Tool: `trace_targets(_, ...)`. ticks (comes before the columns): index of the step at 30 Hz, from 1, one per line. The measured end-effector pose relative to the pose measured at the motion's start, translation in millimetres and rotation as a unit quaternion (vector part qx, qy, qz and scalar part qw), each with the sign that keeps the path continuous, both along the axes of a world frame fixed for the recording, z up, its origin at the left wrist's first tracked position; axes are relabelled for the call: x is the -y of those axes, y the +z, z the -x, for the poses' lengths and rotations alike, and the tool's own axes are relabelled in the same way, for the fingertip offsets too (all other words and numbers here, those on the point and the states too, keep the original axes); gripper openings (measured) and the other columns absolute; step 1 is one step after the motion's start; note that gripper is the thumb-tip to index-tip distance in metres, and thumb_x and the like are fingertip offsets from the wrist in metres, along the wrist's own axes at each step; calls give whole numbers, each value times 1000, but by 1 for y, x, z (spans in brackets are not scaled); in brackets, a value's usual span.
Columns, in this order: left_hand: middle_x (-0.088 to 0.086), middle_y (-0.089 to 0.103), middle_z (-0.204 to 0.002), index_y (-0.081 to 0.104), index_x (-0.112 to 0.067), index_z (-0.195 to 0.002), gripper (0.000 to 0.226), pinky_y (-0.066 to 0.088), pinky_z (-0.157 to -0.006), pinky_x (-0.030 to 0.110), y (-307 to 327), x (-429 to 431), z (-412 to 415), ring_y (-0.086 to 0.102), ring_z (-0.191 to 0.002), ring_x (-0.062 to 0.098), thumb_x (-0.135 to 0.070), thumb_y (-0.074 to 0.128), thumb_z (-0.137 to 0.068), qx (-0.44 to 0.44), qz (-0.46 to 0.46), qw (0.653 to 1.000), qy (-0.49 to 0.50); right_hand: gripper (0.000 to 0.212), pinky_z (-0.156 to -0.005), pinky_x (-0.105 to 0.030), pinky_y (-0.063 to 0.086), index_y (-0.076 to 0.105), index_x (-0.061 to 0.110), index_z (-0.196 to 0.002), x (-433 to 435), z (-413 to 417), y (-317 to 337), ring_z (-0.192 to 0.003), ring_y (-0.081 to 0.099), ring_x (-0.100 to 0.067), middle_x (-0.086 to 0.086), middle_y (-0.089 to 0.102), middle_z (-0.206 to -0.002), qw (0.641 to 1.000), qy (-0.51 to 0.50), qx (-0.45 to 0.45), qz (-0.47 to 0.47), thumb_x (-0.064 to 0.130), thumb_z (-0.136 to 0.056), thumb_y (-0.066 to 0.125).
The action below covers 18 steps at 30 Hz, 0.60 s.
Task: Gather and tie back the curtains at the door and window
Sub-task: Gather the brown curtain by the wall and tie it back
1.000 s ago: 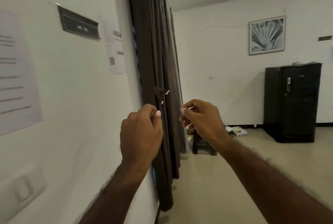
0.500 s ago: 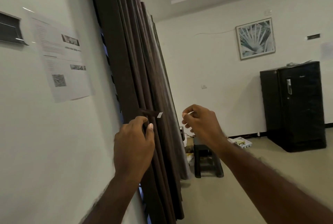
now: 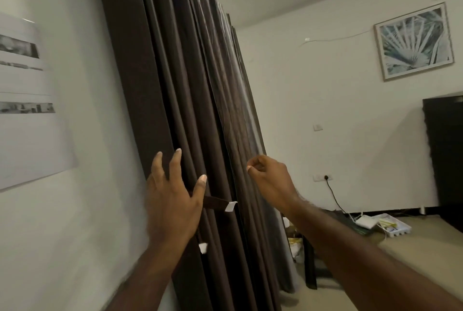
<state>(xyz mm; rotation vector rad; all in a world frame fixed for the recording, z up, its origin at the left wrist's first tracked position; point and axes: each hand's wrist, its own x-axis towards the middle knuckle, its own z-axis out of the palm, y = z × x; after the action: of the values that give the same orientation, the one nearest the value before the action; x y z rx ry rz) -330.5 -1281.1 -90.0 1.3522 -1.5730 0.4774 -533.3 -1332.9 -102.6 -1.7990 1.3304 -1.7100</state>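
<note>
A: At the wall-side edge of the dark curtain: left hand spread flat on the folds, fingers straight, gripping nothing. Likely pressing the gathered pleats together so they don't fan out.

B: Tie-back?

A: Dark tie-back strap pokes out from under that palm and runs across the curtain's front, with a white tab at its free end. Second white tab lower on the curtain, below the wrist. Strap looks not yet closed round the bundle.

B: Right hand?

A: Right hand at the curtain's room-side edge, fingers curled in, thumb to forefinger. Pinching something or not, cannot tell. Probably placed there to bring the strap's end round.
</note>
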Motion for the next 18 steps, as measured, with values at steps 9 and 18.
trace_targets(9, 15, 2, -162, 0, -37, -155, 109, 33, -106, 66, 38, 130, -14, 21, -144, 43, -61, 69, -74, 51, 51, 994, 81, 40, -87, -25, 47, 50, 14, -137, 159, -12, 45, -111, 58, -16, -5, 61, -131, 997, 56, 47, -34, 31, -101, 55)
trace_targets(18, 12, 6, -160, 9, -43, -154, 113, 58, -66, 40, 57, 192, -26, 43, -124, 40, 5, 66, -68, 92, 97, 987, 89, 62, -112, -41, 40, 32, 16, -152, 312, -45, 95, -138, 45, -26, -9, 41, -155, 989, 116, 67, -63, 37, -99, 57)
